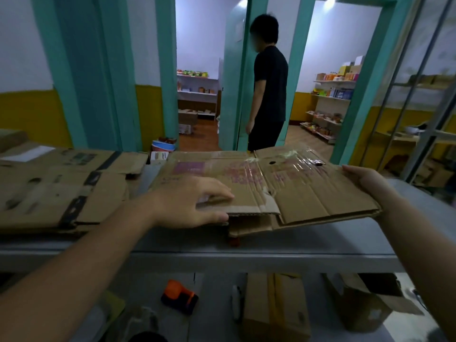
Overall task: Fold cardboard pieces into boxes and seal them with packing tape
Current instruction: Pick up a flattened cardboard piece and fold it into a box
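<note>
Teal door frames and white-over-yellow walls are filling the background, and a person in black clothes [269, 90] is standing in the open doorway, facing the shelved room beyond. Across the foreground a grey metal worktable [271, 245] is running from left to right. A stack of flattened brown cardboard sheets with dark tape strips [61, 183] is lying on its left part.

Just right of that stack, the flattened brown cardboard box with faded pink print and crinkled clear tape [296, 183] is being held over the table. Its long axis is running left to right across the view, and its near edge is hanging clear of the surface.

The left hand [190, 203] is gripping the near left edge, with its fingers lying close together on the top layer and its thumb tucked under the rim. The right hand [365, 178] is holding the far right corner. Its thumb is resting on top and its other fingers are hidden below. Both hands are already at opposite ends of that long axis, so opening the flat into a tube probably calls for pushing the ends toward each other.

On the lower level, a closed brown carton [274, 307] is standing near an orange and black tape dispenser [179, 296]. The dispenser is lying well apart from both hands, nearer the left arm.
</note>
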`<state>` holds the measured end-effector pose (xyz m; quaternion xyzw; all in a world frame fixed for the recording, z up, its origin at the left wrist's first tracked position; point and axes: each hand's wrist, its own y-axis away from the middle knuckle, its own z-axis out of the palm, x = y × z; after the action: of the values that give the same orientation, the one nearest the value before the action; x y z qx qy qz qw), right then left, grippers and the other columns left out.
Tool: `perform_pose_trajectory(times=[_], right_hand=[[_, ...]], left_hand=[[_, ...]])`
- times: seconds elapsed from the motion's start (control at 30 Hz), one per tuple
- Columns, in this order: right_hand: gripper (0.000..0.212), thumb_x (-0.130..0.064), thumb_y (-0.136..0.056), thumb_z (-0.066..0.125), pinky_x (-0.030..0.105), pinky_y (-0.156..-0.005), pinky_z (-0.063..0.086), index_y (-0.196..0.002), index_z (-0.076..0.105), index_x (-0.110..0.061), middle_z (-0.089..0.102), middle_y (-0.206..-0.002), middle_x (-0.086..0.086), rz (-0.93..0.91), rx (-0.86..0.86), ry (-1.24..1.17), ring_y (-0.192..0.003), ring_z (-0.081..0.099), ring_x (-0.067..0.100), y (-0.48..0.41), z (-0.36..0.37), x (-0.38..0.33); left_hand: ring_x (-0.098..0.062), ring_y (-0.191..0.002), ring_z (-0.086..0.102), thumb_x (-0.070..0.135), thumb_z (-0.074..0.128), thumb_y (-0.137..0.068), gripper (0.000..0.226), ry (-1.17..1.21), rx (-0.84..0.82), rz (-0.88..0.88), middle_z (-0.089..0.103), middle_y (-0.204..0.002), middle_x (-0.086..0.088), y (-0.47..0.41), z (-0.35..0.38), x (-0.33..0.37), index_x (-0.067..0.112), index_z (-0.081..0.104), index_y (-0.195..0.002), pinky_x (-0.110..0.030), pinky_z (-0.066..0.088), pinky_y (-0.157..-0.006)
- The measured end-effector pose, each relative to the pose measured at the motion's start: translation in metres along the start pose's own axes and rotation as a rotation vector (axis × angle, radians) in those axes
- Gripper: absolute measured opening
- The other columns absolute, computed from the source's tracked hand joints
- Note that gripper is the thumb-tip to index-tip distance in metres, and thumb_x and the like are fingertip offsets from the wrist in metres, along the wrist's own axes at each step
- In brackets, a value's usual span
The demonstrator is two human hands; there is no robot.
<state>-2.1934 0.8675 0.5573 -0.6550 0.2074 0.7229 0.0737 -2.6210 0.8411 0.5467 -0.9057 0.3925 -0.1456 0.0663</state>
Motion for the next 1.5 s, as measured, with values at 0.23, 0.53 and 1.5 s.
perform_pose_trajectory(times=[0.23,0.53,1.5], right_hand=[[0.066,-0.067,-0.096,0.048,0.045,-0.091,0.057,-0.133,0.059,-0.014,0.068,-0.129,0.022,0.128,-0.148,-0.229,-0.119,0.065,0.037,0.035,-0.008,0.018],[0.089,-0.070,-0.090,0.056,0.059,-0.110,0.042,-0.156,0.035,-0.015,0.057,-0.146,0.022,-0.238,-0.342,-0.891,-0.133,0.056,0.044,0.105,0.020,0.064],[0.030,-0.001,-0.100,0.052,0.061,-0.087,0.059,-0.102,0.060,-0.030,0.068,-0.105,0.011,-0.824,0.169,0.185,-0.100,0.067,0.033,0.119,0.019,-0.061]], left_hand=[[0.007,-0.121,0.059,0.064,0.053,-0.097,0.049,0.012,0.137,0.106,0.068,-0.132,0.022,0.001,0.003,-0.002,0.036,0.067,-0.135,-0.035,0.055,-0.102],[-0.016,-0.076,0.074,0.035,0.045,-0.105,0.045,-0.286,0.535,0.231,0.079,-0.100,-0.011,-0.005,-0.022,0.018,0.007,0.072,-0.127,-0.016,0.048,-0.069],[0.003,-0.057,0.049,0.020,0.053,-0.111,0.024,0.357,1.216,0.026,0.046,-0.064,0.017,-0.109,-0.049,0.065,0.014,0.064,-0.090,-0.014,0.029,-0.055]])
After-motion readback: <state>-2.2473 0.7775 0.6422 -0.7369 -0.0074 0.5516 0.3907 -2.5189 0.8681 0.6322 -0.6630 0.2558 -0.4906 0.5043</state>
